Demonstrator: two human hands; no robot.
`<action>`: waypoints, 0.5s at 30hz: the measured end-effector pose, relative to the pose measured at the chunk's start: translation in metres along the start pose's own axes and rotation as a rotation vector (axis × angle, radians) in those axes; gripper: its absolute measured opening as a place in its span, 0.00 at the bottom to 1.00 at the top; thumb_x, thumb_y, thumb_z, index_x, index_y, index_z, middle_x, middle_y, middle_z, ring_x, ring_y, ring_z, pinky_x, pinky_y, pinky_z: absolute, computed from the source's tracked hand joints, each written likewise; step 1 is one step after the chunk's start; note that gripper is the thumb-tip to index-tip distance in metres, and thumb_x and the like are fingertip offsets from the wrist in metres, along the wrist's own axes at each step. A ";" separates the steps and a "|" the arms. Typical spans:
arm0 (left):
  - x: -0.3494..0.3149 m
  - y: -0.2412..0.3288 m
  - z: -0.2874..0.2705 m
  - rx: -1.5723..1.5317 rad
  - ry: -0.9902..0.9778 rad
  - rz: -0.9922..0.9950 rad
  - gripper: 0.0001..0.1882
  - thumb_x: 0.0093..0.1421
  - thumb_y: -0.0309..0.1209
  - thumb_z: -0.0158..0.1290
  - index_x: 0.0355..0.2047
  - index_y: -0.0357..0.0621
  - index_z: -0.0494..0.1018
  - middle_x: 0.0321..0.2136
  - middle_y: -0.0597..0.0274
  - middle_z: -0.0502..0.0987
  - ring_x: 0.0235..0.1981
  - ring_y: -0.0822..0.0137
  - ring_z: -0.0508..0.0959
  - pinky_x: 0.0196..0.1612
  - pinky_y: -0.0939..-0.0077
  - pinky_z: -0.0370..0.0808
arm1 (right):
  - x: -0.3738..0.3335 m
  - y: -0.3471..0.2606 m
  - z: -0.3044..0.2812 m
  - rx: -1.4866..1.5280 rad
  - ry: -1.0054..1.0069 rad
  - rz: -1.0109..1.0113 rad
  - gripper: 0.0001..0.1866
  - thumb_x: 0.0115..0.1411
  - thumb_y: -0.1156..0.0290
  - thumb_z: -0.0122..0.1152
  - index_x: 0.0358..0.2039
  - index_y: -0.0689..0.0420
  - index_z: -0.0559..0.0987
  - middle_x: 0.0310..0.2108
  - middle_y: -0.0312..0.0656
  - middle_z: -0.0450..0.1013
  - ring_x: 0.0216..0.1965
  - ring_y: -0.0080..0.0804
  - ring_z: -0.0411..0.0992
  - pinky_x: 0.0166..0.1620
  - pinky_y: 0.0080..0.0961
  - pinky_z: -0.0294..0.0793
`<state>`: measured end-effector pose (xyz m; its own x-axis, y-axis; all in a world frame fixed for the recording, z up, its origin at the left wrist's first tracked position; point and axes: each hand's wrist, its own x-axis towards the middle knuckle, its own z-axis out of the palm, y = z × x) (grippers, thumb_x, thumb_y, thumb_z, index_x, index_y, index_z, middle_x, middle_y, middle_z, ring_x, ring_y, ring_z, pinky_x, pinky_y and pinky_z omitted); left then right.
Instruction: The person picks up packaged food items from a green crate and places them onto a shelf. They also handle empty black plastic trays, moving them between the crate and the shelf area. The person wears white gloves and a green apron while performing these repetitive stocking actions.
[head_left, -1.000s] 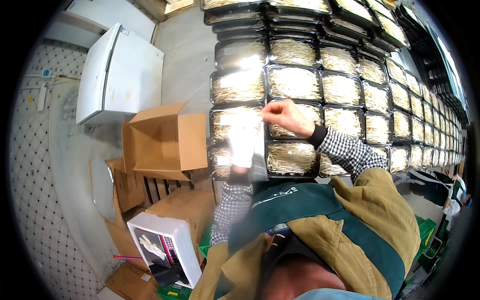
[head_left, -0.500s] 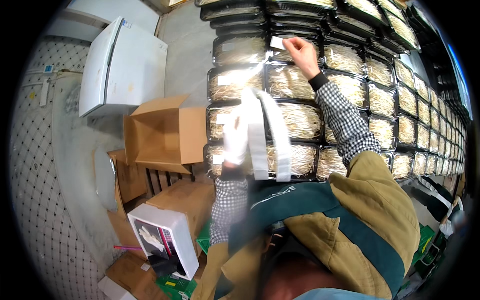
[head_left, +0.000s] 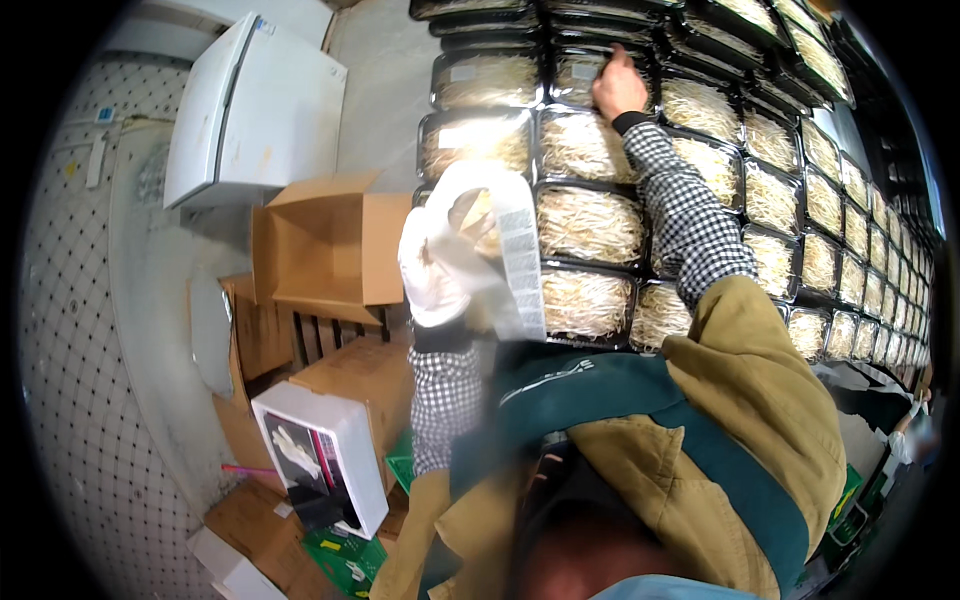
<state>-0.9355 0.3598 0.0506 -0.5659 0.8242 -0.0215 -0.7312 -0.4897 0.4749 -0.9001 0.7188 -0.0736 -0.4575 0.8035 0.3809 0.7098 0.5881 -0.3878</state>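
Observation:
My left hand [head_left: 432, 275], in a white glove, is closed around a roll of white labels [head_left: 470, 185]. A printed strip [head_left: 520, 265] of it hangs down over the packs. My bare right hand [head_left: 620, 88] reaches far forward onto a black film-covered tray of bean sprouts [head_left: 573, 92]. Its fingers are stretched out and rest on the film, beside a white label [head_left: 584, 72] stuck there. Nothing shows between those fingers. The tray left of it [head_left: 485, 92] also bears a pale label. A nearer sprout tray [head_left: 590, 222] shows no label.
Rows of sprout trays [head_left: 772, 190] run off to the right, stacked higher at the far side. To my left are an open cardboard box [head_left: 315, 250], a white fridge [head_left: 280, 110] and a glove box [head_left: 325, 455] on cartons. Another person's hand [head_left: 905, 425] shows at far right.
The label that was in my right fingers is now on the far tray, and that hand has moved slightly forward. My left hand with the roll has shifted left and slightly nearer me.

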 end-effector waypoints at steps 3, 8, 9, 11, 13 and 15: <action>-0.018 0.002 -0.004 0.214 0.109 0.179 0.25 0.61 0.38 0.43 0.53 0.33 0.61 0.53 0.48 0.65 0.57 0.53 0.64 0.57 0.48 0.63 | -0.039 -0.040 -0.052 0.696 -0.457 -0.039 0.20 0.60 0.57 0.54 0.45 0.58 0.74 0.38 0.43 0.74 0.34 0.29 0.70 0.39 0.28 0.72; -0.048 0.012 0.021 0.200 0.233 0.120 0.20 0.64 0.39 0.40 0.48 0.36 0.65 0.52 0.45 0.66 0.55 0.52 0.66 0.55 0.50 0.65 | -0.165 -0.117 -0.172 1.258 -1.001 -0.172 0.28 0.56 0.71 0.62 0.57 0.58 0.63 0.28 0.31 0.71 0.31 0.15 0.68 0.37 0.16 0.69; -0.055 0.017 0.015 0.260 0.274 0.093 0.21 0.64 0.38 0.40 0.50 0.33 0.63 0.52 0.45 0.66 0.55 0.53 0.67 0.55 0.50 0.66 | -0.180 -0.122 -0.181 1.255 -0.940 -0.130 0.28 0.57 0.73 0.61 0.56 0.57 0.63 0.27 0.30 0.70 0.30 0.14 0.67 0.36 0.15 0.69; -0.072 0.028 -0.014 0.521 0.301 0.044 0.21 0.63 0.31 0.42 0.53 0.31 0.62 0.53 0.46 0.66 0.54 0.54 0.68 0.55 0.51 0.66 | -0.203 -0.128 -0.196 1.245 -0.768 -0.104 0.26 0.57 0.76 0.60 0.56 0.56 0.65 0.24 0.29 0.67 0.29 0.14 0.67 0.34 0.14 0.68; -0.083 0.035 -0.023 1.393 0.354 0.383 0.24 0.57 0.21 0.45 0.56 0.34 0.60 0.56 0.47 0.63 0.57 0.57 0.64 0.60 0.62 0.61 | -0.222 -0.129 -0.207 1.091 -0.610 -0.219 0.19 0.56 0.73 0.61 0.49 0.56 0.72 0.29 0.35 0.74 0.30 0.19 0.71 0.35 0.17 0.71; -0.112 0.027 0.010 1.504 0.215 0.659 0.31 0.53 0.18 0.48 0.59 0.36 0.57 0.58 0.49 0.61 0.60 0.58 0.61 0.62 0.68 0.56 | -0.244 -0.132 -0.223 1.023 -0.531 -0.237 0.13 0.55 0.73 0.61 0.43 0.56 0.77 0.34 0.40 0.78 0.31 0.22 0.74 0.36 0.19 0.74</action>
<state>-0.8886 0.2573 0.0747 -0.7418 0.4851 0.4630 0.5669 0.0847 0.8194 -0.7628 0.4245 0.0714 -0.8577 0.4599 0.2300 -0.0730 0.3340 -0.9398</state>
